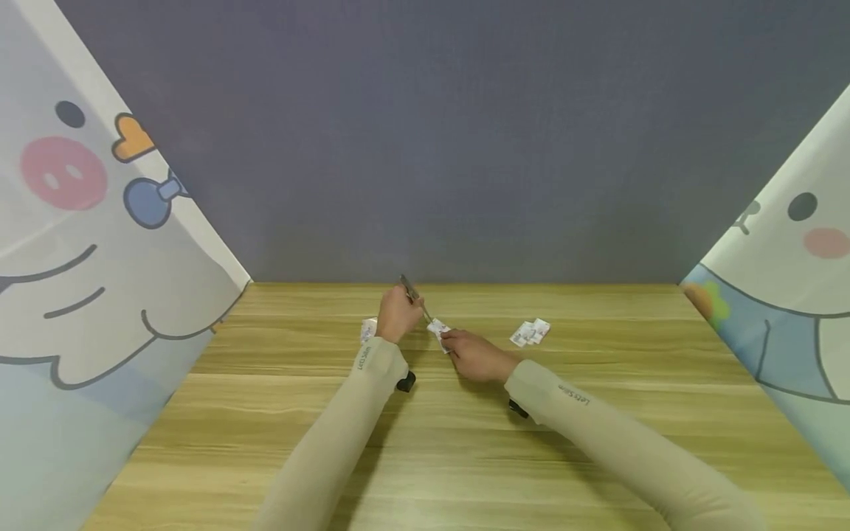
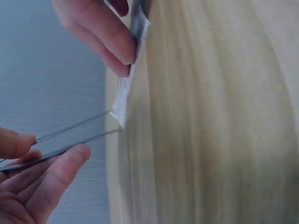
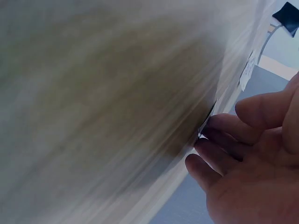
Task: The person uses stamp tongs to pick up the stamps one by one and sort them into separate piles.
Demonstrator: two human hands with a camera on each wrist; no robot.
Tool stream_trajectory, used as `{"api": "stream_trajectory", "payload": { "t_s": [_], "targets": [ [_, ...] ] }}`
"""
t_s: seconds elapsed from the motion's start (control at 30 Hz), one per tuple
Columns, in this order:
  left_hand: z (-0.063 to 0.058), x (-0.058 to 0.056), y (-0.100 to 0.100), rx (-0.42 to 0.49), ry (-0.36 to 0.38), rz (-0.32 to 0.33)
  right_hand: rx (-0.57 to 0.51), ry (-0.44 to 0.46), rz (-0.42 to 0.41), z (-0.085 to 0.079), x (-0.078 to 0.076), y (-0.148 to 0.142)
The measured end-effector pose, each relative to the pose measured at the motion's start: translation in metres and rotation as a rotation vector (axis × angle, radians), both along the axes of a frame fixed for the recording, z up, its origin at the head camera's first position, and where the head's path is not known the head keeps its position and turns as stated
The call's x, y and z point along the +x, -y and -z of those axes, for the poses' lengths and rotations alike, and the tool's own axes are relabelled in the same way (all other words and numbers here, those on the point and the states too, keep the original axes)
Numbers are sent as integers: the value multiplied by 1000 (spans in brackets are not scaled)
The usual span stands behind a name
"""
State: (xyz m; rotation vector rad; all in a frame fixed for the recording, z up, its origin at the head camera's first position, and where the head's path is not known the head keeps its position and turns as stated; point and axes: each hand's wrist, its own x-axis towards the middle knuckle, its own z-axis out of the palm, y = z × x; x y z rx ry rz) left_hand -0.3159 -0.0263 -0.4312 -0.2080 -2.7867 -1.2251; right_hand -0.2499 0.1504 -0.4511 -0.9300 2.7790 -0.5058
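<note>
My left hand (image 1: 399, 313) grips a pair of slim metal tweezers (image 2: 58, 152) between thumb and fingers. The two tweezer tips stand a little apart, right at the end of a small white printed paper slip (image 2: 122, 100). On that same slip, low over the wooden table, rest the fingertips of my right hand (image 1: 479, 357). In the right wrist view its fingers (image 3: 219, 156) are slightly bent, with the thumb apart from the slip. Beside the left wrist lies a white printed stack (image 1: 368, 330), partly hidden by the hand.
Several overlapping white printed slips (image 1: 530, 332) lie to the right of my right hand. The wood-grain table (image 1: 458, 457) ends at a grey wall (image 1: 451, 147) behind. Cartoon-printed panels (image 1: 80, 243) flank it on both sides.
</note>
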Motion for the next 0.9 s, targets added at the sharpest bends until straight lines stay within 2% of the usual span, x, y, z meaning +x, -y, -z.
{"api": "stream_trajectory", "payload": {
  "t_s": [0.17, 0.43, 0.63, 0.77, 0.9],
  "targets": [
    [3, -4, 1, 11, 3, 14, 13, -8, 12, 1, 2, 2],
    [0, -1, -6, 35, -18, 76, -9, -7, 32, 0, 4, 1],
    [-3, 0, -13, 31, -53, 85, -94, -22, 50, 0, 7, -1],
    [-8, 1, -17, 26, -109, 83, -177, -78, 118, -3, 10, -7],
    [-18, 5, -27, 57, -144, 110, -265, -150, 222, -12, 14, -19]
  ]
}}
